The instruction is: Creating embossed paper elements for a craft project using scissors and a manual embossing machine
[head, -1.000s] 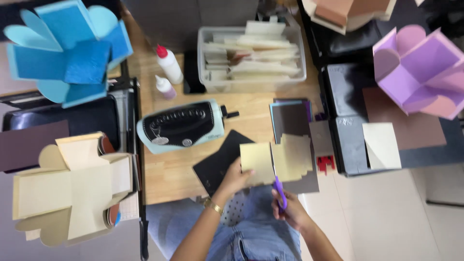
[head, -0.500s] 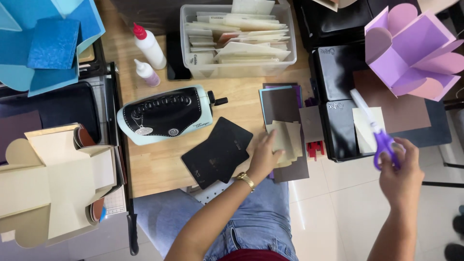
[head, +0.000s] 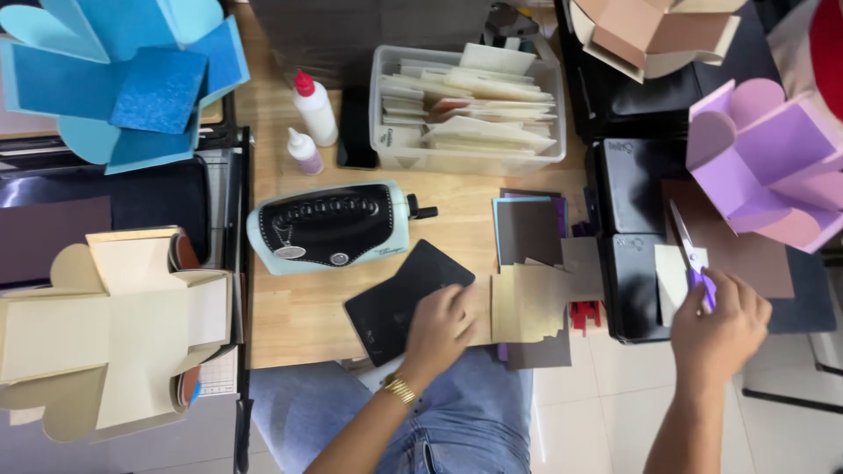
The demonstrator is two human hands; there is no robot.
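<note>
Overhead, a wooden table (head: 290, 320) fills the middle of the view, crowded at its sides by large folded card boxes: a cream one (head: 105, 333) at the near left, a blue one (head: 114, 79) at the far left, a lilac one (head: 773, 167) at the far right and a tan one (head: 654, 35) beyond it. A clear plastic bin (head: 470, 158) at the far edge holds a loose stack of pale card pieces lying flat. In front of it sits a pale blue and black die-cutting machine (head: 329, 226), its long axis running left to right, with two glue bottles (head: 313, 110) standing upright behind it. A black pad (head: 399, 303) lies tilted at the near edge, just beside a dark card sheet (head: 529, 233). The left hand (head: 439, 329) presses flat, fingers spread narrowly, on a tan card cut-out (head: 527, 303) that overhangs the table's near right corner, its long axis left to right. The right hand (head: 716, 329) is closed around purple-handled scissors (head: 689, 250), held off the table above the black boxes (head: 632, 263), the blades pointing up and away, slightly leftward. Bare wood remains only at the near left of the table; pale floor tiles show past its right edge.
</note>
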